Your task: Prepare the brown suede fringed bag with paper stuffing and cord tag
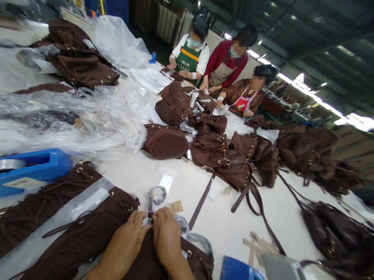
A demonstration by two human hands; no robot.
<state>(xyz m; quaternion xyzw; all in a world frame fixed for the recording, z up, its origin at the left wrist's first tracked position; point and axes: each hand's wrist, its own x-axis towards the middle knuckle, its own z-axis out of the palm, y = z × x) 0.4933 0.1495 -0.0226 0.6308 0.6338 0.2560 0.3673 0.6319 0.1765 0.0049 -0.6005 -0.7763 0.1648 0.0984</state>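
Observation:
A brown suede drawstring bag [139, 264] lies on the table in front of me, with gold eyelets along its top edge. My left hand [130, 233] is closed on that edge, thumb and fingers pinched together. Right beside it, my right hand [167, 234] pinches the same spot, where a small dark piece with a metal glint shows between the fingertips. Clear plastic-wrapped straps [157, 195] and a tan tag [176, 207] lie just beyond my fingers. To the left rests a brown fringed bag [106, 219], partly beside a translucent plastic strip [55, 229].
A blue tape dispenser [45, 173] stands at left, and another blue object [242, 276] at lower right. Crumpled clear plastic [112, 118] and piled brown bags [211, 150] spread across the white table [128, 166]. Three co-workers [226, 66] work at the far side.

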